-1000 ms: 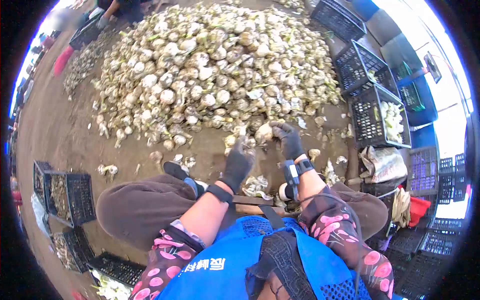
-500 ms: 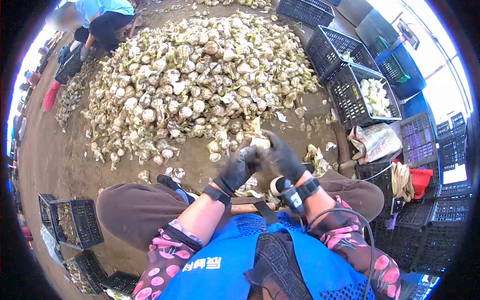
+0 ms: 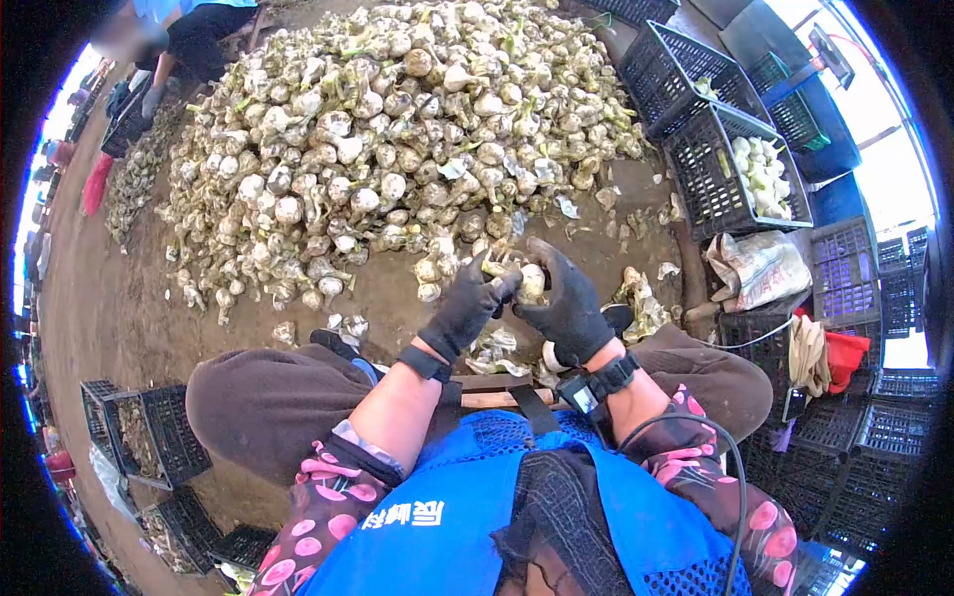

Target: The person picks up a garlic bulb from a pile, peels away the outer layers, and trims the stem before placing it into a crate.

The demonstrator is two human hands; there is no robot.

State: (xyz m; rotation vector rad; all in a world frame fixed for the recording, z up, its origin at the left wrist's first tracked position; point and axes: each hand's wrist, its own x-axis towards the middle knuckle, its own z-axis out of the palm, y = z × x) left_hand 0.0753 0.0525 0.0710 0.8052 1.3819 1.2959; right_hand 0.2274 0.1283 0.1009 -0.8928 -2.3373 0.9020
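Note:
Both my hands wear dark gloves and meet in front of my body, just below a large pile of dirty white bulbs (image 3: 368, 129). A pale bulb (image 3: 533, 284) lies between them. My right hand (image 3: 568, 308) curls round its right side. My left hand (image 3: 469, 306) is closed at the left, its fingers pinching a leafy or skin-like bit (image 3: 494, 266) beside the bulb. Below the hands, peeled skins (image 3: 494, 350) lie on the ground between my shoes.
A black crate (image 3: 733, 204) at the right holds clean white bulbs (image 3: 763, 179). Near it are a whitish sack (image 3: 760, 273), beige gloves (image 3: 810, 358) and a red item (image 3: 845, 360). Crates (image 3: 169, 437) stand at the lower left. Another person (image 3: 204, 40) bends at the upper left.
The bulb has turned and shows more of its round side. My right hand has opened out a little around it, and my left has risen slightly. The view has shifted a little.

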